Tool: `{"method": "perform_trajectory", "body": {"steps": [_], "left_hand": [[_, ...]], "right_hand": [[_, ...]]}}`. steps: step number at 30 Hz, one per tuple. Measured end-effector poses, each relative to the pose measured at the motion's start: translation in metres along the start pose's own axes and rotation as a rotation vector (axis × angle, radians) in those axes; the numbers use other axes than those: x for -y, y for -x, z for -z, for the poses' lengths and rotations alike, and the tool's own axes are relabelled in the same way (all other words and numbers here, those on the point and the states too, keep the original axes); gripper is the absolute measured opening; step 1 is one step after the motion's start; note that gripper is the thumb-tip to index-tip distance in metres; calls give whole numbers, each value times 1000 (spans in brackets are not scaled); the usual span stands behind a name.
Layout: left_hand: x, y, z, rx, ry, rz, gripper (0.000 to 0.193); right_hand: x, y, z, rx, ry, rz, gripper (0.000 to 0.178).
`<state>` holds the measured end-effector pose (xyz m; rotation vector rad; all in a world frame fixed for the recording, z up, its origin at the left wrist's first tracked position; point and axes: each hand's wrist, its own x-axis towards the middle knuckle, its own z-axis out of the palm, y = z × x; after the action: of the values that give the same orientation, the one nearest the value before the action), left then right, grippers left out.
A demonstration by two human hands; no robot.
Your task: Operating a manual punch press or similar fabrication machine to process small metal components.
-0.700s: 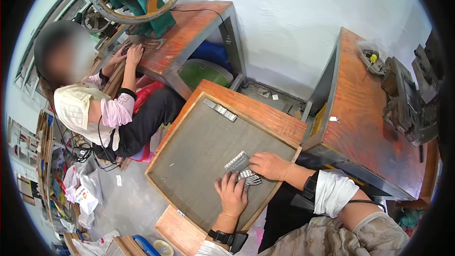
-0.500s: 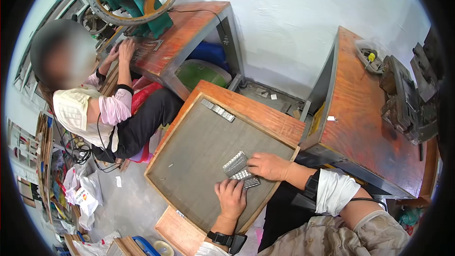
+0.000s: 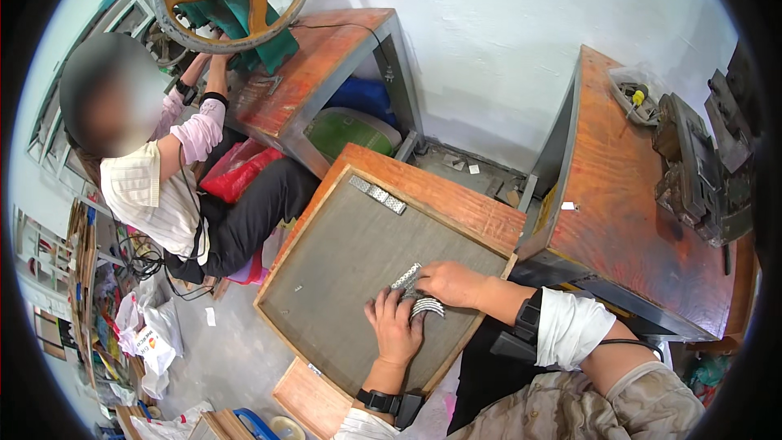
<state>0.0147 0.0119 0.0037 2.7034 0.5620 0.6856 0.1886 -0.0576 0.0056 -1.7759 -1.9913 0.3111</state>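
Several silver, ridged metal strips (image 3: 428, 306) lie bunched together on a wooden tray with a grey bottom (image 3: 326, 277). My left hand (image 3: 396, 330) is curled over their near left side, fingertips pressed on them. From the right, my right hand (image 3: 450, 283) grips the same bunch with its fingers closed. Part of the bunch sticks out past the right fingertips, and another part fans out in a curve below them. Between the two hands the strips are partly hidden. A row of similar silver pieces (image 3: 377, 195) rests along the tray's far edge.
A person (image 3: 155, 171) sits at the left, arms reaching to a green machine with a large handwheel (image 3: 244, 24). To the right stands a wooden-topped bench (image 3: 619, 220) bearing dark metal blocks (image 3: 692, 171). White bags (image 3: 151, 334) lie on the floor at left.
Both hands have drawn closer together, and the strips, spread in flat blocks before, are now bunched and turned on edge. The other person's hands have moved in behind the handwheel.
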Motion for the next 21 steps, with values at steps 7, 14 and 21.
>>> {"method": "perform_trajectory", "body": {"steps": [7,14,21], "left_hand": [[4,-15,-1,69,-11,142,62],[4,-13,-1,217,-7,149,67],[-5,-14,-2,123,344,296,71]], "right_hand": [[-5,20,11,-184,-230,-173,37],[2,22,7,-103,-148,-184,71],[10,8,9,-76,-190,-177,70]]}}
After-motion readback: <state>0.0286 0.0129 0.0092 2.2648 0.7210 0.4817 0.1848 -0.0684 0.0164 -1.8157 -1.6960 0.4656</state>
